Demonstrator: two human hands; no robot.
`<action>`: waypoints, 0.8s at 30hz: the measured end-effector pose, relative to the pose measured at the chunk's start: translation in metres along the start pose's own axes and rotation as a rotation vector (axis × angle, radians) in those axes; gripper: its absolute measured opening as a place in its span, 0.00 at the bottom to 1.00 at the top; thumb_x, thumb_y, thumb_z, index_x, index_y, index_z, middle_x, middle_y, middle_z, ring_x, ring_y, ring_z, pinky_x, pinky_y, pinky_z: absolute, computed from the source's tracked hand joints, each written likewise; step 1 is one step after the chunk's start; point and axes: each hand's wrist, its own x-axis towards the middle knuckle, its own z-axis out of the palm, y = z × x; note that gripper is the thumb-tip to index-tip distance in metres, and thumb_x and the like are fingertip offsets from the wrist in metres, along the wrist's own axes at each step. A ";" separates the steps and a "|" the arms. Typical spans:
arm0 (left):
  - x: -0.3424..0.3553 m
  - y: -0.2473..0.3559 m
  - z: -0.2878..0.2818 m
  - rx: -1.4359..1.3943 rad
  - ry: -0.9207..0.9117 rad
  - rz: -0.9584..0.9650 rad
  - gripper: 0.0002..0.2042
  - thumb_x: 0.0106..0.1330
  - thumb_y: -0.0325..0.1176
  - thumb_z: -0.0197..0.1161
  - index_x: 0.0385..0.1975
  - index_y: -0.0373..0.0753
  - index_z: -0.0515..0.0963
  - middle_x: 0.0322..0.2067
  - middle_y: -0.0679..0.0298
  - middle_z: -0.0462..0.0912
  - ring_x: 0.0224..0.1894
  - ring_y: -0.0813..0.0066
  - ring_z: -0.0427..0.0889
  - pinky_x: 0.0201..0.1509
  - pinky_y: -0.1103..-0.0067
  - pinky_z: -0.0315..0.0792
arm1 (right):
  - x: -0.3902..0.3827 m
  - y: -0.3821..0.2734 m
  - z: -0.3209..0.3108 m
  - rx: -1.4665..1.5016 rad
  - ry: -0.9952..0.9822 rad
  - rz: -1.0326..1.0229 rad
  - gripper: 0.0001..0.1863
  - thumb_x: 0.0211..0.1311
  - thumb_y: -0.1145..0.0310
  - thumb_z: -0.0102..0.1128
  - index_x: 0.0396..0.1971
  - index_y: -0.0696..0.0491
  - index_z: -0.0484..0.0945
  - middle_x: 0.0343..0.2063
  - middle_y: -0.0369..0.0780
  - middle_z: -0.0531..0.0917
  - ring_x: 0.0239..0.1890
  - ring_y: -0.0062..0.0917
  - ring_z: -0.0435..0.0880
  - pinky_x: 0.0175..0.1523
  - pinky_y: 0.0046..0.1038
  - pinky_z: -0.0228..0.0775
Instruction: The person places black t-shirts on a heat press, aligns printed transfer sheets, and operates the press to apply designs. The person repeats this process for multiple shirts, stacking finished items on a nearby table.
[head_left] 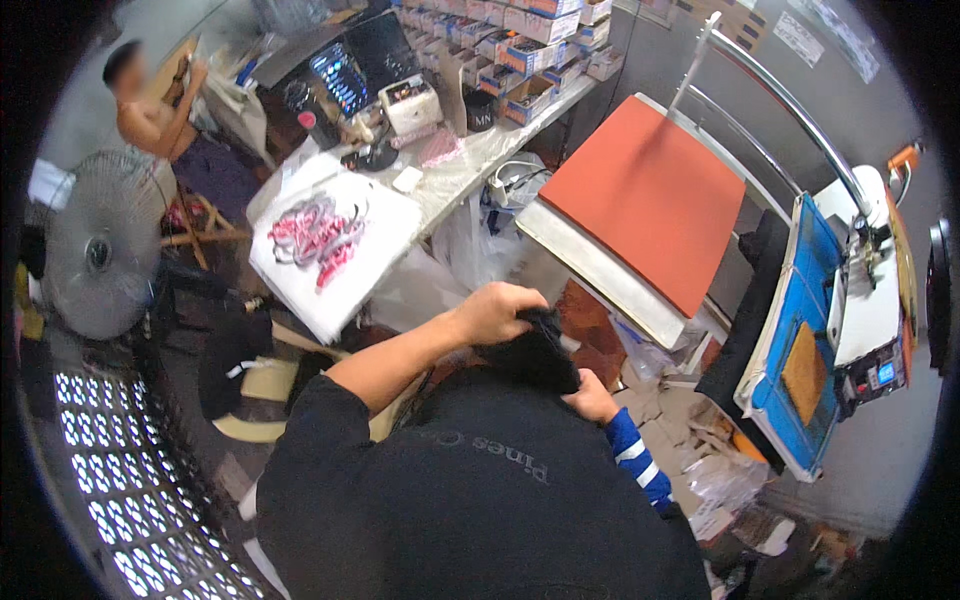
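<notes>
A bunched piece of black cloth [538,348] is stretched between my two hands, in front of my black shirt. My left hand [500,310] is closed over its upper edge, fingers curled round the fabric. Lower and to the right, my right hand [594,397] pinches the other end of it; a blue sleeve with white stripes covers that forearm. Where the black cloth ends and my shirt begins is hard to make out. Ahead to the right is a heat press with an orange-red pad [650,205] on a white lower plate [600,268].
The press's blue upper plate [815,250] is swung right, under a curved metal bar [790,95]. At the left, a table holds printed white fabric [335,245]; boxes [528,95] are stacked behind. A standing fan [100,250] and a seated person [160,130] are far left. Scraps [660,430] litter the floor.
</notes>
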 end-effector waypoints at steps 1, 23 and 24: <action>0.001 0.005 0.003 -0.127 0.016 -0.153 0.14 0.56 0.22 0.74 0.42 0.33 0.83 0.37 0.52 0.88 0.42 0.57 0.89 0.44 0.69 0.80 | -0.018 -0.005 -0.012 0.109 0.024 0.085 0.21 0.49 0.78 0.69 0.47 0.60 0.85 0.51 0.40 0.86 0.50 0.26 0.83 0.59 0.29 0.73; 0.013 0.009 -0.007 0.420 0.620 -0.133 0.14 0.49 0.14 0.60 0.35 0.36 0.82 0.33 0.54 0.79 0.39 0.52 0.81 0.44 0.64 0.76 | -0.146 -0.087 -0.055 -0.658 0.998 -0.296 0.15 0.46 0.86 0.58 0.37 0.58 0.79 0.30 0.43 0.79 0.30 0.32 0.79 0.39 0.30 0.72; 0.019 0.006 -0.010 0.351 0.596 -0.079 0.14 0.50 0.14 0.58 0.35 0.36 0.81 0.32 0.54 0.77 0.41 0.50 0.79 0.48 0.62 0.75 | -0.147 -0.094 -0.058 -0.760 1.054 -0.300 0.15 0.46 0.86 0.57 0.36 0.58 0.79 0.30 0.44 0.79 0.30 0.35 0.80 0.39 0.31 0.73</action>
